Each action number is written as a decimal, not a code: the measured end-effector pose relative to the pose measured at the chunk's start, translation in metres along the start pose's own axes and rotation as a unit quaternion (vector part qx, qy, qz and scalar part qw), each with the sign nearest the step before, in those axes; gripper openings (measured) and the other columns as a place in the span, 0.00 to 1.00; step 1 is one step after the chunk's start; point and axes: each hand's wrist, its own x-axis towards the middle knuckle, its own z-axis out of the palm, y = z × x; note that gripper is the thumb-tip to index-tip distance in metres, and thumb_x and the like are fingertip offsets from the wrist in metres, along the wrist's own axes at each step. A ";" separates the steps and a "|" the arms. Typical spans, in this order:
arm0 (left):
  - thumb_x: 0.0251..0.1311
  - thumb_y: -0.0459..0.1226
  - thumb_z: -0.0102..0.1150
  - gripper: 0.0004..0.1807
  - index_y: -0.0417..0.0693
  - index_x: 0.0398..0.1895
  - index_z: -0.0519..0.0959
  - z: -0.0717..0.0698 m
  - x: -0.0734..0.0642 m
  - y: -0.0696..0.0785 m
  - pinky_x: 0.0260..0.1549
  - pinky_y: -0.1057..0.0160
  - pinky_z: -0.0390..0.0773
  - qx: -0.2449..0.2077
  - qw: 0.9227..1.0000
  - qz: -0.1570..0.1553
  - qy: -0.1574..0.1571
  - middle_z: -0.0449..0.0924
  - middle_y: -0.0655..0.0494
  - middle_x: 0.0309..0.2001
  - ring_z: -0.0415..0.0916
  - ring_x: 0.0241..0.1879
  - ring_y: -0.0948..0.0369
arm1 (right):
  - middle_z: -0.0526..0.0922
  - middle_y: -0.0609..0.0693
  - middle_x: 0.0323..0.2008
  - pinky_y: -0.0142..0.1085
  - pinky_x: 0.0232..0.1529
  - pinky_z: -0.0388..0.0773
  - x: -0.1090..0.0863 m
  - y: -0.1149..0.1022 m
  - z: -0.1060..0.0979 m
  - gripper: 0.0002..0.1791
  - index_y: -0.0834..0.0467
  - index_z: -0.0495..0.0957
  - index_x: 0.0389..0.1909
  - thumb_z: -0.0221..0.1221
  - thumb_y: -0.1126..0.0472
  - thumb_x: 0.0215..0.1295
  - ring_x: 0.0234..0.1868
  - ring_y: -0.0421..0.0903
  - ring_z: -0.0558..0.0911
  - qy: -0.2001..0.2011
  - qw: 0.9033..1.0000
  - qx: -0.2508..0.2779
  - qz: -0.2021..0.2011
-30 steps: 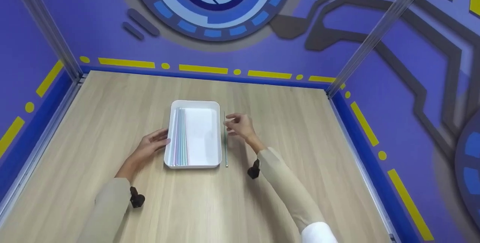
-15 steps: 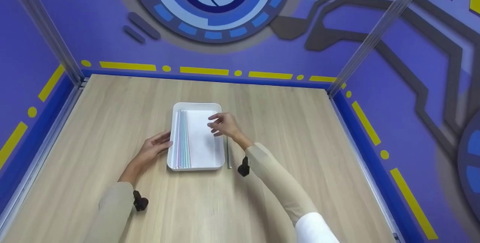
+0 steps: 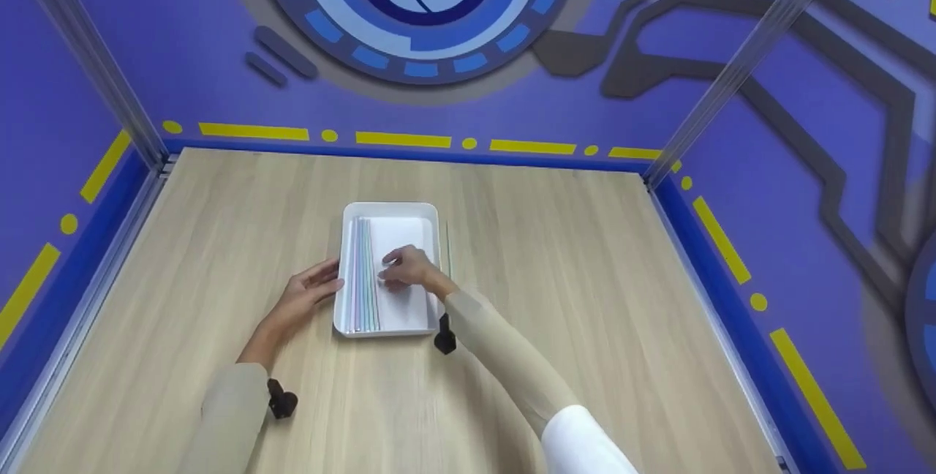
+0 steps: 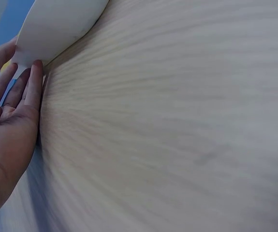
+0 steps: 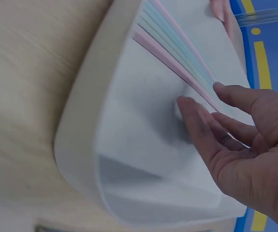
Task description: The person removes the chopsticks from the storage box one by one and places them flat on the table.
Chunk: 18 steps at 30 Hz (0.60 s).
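Observation:
A white tray (image 3: 413, 324) stands on the table, with several thin pastel sticks (image 3: 364, 276) lined up along its left side. In the right wrist view these sticks (image 5: 170, 48) are pink, teal and pale green. My left hand (image 3: 306, 295) rests its straight fingers against the tray's left wall; the left wrist view shows those fingertips at the wall's lower edge. Over the inside of the tray, my right hand (image 3: 409, 269) hovers just right of the sticks, thumb and fingers loosely bent and apart, nothing between them. Another thin stick (image 3: 449, 251) lies outside, by the tray's right wall, partly hidden by my arm.
The tray stands on a wood-grain table (image 3: 556, 262). Blue-purple printed panels (image 3: 409, 112) rise at the back and both sides, with metal posts (image 3: 746, 64) at the corners. A small black camera (image 3: 444, 335) is on my right wrist.
My right hand has moved left from the stick outside the tray to above the tray's inside, beside the row of sticks. The left hand still touches the left wall.

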 end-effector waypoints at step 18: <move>0.73 0.41 0.59 0.36 0.44 0.79 0.59 0.000 -0.001 0.002 0.65 0.72 0.75 0.019 1.000 -0.004 0.000 0.59 0.42 0.79 0.59 0.78 0.47 | 0.87 0.51 0.37 0.28 0.21 0.78 0.010 -0.006 0.017 0.20 0.59 0.82 0.55 0.68 0.66 0.61 0.21 0.40 0.82 0.081 0.980 -0.175 0.044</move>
